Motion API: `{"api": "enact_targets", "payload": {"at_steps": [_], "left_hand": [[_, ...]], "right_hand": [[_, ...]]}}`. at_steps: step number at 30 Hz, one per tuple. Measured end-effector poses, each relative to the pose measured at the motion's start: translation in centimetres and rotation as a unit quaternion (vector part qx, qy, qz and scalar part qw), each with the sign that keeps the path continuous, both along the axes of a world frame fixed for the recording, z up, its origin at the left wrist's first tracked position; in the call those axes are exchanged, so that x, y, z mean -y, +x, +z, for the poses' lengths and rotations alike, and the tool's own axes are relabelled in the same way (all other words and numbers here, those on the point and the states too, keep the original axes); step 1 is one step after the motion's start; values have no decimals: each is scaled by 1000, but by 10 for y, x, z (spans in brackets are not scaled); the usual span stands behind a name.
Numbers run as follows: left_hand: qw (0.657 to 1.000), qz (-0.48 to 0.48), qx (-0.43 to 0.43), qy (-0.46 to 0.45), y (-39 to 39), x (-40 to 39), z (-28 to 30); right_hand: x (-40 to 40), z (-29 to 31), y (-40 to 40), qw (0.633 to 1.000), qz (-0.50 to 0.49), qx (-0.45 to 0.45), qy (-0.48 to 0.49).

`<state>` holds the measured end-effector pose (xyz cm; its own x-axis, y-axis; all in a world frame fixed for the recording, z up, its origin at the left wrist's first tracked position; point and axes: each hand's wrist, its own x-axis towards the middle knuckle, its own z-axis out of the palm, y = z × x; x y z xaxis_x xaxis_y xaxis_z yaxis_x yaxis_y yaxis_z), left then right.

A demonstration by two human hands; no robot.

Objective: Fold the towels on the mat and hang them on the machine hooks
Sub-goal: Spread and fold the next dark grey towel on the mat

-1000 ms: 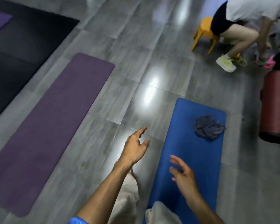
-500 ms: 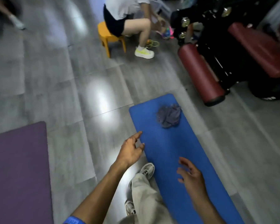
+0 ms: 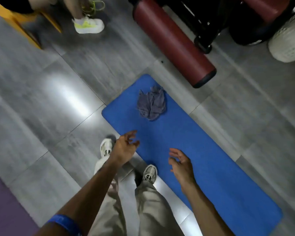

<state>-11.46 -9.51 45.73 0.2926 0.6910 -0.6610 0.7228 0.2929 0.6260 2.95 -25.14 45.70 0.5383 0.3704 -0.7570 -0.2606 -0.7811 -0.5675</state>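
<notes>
grey tiled floor with pale glare patches. a blue mat lies slantwise on it, running from mid-frame toward the lower right. a crumpled grey towel sits on the mat near its far end. a purple mat lies at the lower left corner. a dark red roller rests on the floor just beyond the blue mat's far end. a white basket stands at the right edge, a yellow stool at the upper left.

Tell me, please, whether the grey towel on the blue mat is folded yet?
Not folded: the grey cloth towel lies crumpled in a heap on the blue foam mat, with neither hand touching it.
</notes>
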Motion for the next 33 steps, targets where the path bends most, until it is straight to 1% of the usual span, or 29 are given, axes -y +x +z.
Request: {"api": "enact_targets", "payload": {"at_steps": [1,2,4,5,7,8,9,11,14,15,16,18,19,20,21,22,24,27,30,32,33], "left_hand": [[1000,-9,-7,7,1,-13,-26],[1000,2,12,-17,4,-24,-50],[996,44,12,-72,13,-48,-108],[995,36,9,-88,15,-61,-141],[996,2,-13,-88,14,-84,-199],[995,-11,-14,-96,14,-96,-238],[994,-37,-6,-104,15,-106,-268],[993,-57,7,-107,20,-125,-335],[994,-67,12,-83,33,-155,-404],[993,-86,19,-78,36,-164,-426],[992,-100,30,-77,39,-171,-442],[991,-105,42,-77,43,-179,-475],[992,-89,41,-84,44,-180,-488],[992,-67,41,-94,45,-181,-500],[993,-51,36,-104,46,-180,-510],[992,-38,36,-116,47,-179,-512],[990,-34,38,-129,45,-176,-509],[992,-38,37,-118,39,-166,-483],[994,-61,27,-82,39,-156,-441],[995,-45,29,-81,41,-146,-409],[995,-53,31,-82,44,-140,-386]], "right_hand": [[-13,-22,1,1000,-4,-5,-12],[-25,-45,1,1000,-7,-10,-23],[-54,-102,4,999,-24,-11,-42],[-70,-138,6,998,-31,-11,-49],[-100,-202,10,997,-33,-8,-64],[-115,-246,12,997,-28,-8,-71],[-128,-283,15,997,-16,-6,-78],[-152,-362,23,995,23,4,-96],[-186,-459,44,982,130,50,-128],[-199,-487,51,969,194,75,-134],[-209,-510,58,944,278,98,-147],[-224,-545,68,867,442,110,-204],[-228,-557,71,831,493,107,-235],[-230,-570,75,805,523,106,-259],[-229,-579,77,790,536,106,-277],[-227,-587,78,789,533,104,-286],[-218,-592,78,815,500,85,-280],[-201,-574,75,869,436,46,-227],[-182,-521,69,922,369,33,-114],[-170,-472,60,955,292,40,-33],[-162,-442,56,968,247,43,-9]]}}
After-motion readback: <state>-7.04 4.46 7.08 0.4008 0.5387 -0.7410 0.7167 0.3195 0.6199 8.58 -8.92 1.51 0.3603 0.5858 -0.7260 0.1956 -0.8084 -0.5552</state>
